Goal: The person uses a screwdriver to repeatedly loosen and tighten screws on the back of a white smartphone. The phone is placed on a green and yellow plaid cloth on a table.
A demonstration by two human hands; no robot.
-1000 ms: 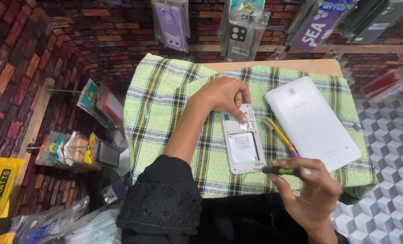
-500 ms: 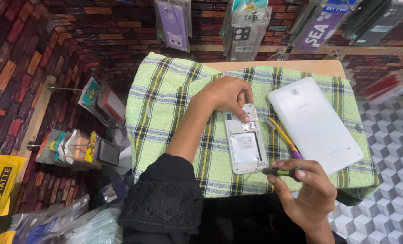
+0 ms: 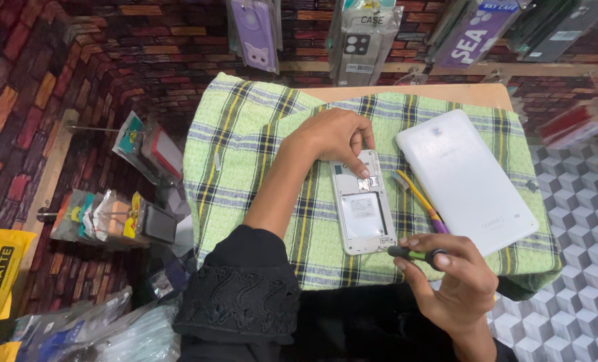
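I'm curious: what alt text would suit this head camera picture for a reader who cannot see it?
A left hand presses on an opened white phone lying on a green plaid cloth, while the right hand holds a small screwdriver at its lower edge. A white tablet and a yellow brush lie beside it.

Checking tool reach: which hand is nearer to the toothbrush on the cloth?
Right. The right hand, holding a screwdriver, sits just below the toothbrush handle's end. The left hand presses the opened phone, across the phone from the bristles.

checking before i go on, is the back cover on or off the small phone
Off. The small phone lies face down on the green plaid cloth with its inner frame and battery bay showing; the left hand presses its top.
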